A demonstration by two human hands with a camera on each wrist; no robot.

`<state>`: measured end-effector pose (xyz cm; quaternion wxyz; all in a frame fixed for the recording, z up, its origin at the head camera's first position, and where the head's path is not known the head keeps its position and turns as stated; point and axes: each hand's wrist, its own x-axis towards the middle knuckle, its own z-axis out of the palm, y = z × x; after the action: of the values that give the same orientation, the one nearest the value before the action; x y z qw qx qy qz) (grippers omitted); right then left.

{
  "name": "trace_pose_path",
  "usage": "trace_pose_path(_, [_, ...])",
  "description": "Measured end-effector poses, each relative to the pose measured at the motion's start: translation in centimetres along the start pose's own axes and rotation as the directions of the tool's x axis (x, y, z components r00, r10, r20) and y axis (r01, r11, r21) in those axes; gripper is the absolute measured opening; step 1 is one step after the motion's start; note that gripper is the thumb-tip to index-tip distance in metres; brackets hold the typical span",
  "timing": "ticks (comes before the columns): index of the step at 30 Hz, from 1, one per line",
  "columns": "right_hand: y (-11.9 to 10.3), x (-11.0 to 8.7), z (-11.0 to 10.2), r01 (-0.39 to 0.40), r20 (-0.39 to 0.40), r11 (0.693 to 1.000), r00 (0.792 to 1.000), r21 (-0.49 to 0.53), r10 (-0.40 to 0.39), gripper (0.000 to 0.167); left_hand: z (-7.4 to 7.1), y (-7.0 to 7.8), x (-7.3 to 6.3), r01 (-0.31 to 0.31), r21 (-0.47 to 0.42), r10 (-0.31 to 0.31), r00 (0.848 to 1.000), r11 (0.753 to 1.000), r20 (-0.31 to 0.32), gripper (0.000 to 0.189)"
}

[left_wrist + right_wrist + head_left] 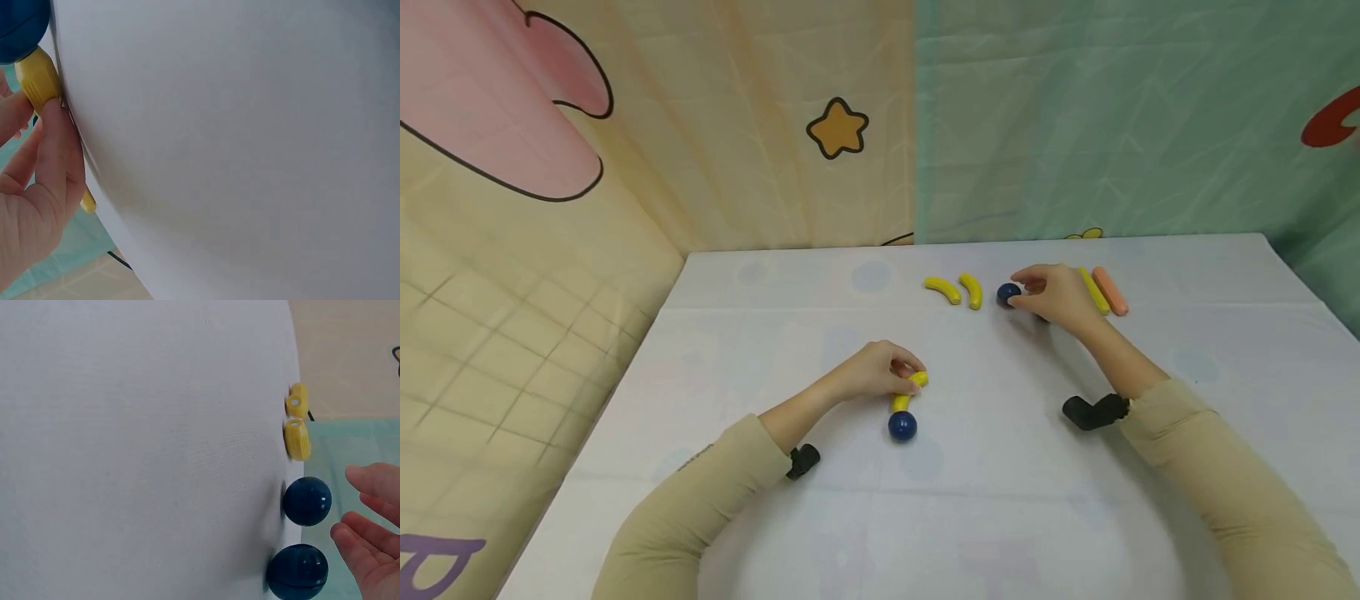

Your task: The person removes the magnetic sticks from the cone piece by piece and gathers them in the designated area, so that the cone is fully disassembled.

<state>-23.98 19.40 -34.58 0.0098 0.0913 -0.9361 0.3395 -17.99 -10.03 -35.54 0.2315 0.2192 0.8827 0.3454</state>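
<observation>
My left hand [880, 371] pinches a yellow curved stick [900, 403] between thumb and fingers, low over the table. One end of that stick meets a blue ball [902, 426]; the left wrist view shows the ball [22, 28] against the stick's ribbed end [39, 78]. Farther back, my right hand [1056, 296] reaches around a second blue ball [1008, 293]. Seen from the right wrist, the thumb and fingers [375, 481] are spread beside this ball [307, 501], with a gap to it. Another blue ball [297, 572] sits nearby, mostly hidden under the hand in the head view.
Two yellow curved sticks [942, 289] lie at the back middle of the white table [760, 333]. Right of the right hand lie a straight yellow-green stick [1094, 292] and an orange stick [1110, 291]. A patterned curtain [1037, 125] hangs behind the table.
</observation>
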Motion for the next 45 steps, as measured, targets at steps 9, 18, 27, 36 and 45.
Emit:
trace_pose_path(9, [-1.4, -2.0, 0.0, 0.107, 0.052, 0.990, 0.992, 0.086, -0.112, 0.036, 0.1, 0.3, -0.1, 0.035, 0.015, -0.034, 0.999, 0.999, -0.030, 0.027])
trace_pose_path(18, [-3.2, -3.7, 1.7, 0.198, 0.140, 0.969, 0.966, 0.146, -0.218, 0.035, 0.4, 0.4, -0.2, 0.048, -0.026, -0.049, 0.998, 0.999, -0.039, 0.026])
trace_pose_path(27, [-5.2, -5.4, 3.4, 0.260, 0.232, 0.933, 0.919, 0.250, -0.318, 0.033, 0.6, 0.2, -0.2, 0.064, -0.013, -0.065, 0.996, 0.998, -0.061, 0.027])
trace_pose_path(36, [-7.0, -7.2, 5.6, 0.284, 0.343, 0.876, 0.838, 0.390, -0.425, 0.034, 0.4, 0.6, -0.4, 0.090, -0.055, -0.094, 0.993, 0.994, -0.069, 0.024])
trace_pose_path(45, [-8.3, -8.3, 7.9, 0.361, 0.361, 0.869, 0.803, 0.339, -0.475, 0.030, -1.8, -0.3, -1.0, -0.094, 0.018, 0.094, 0.996, 0.995, -0.004, 0.029])
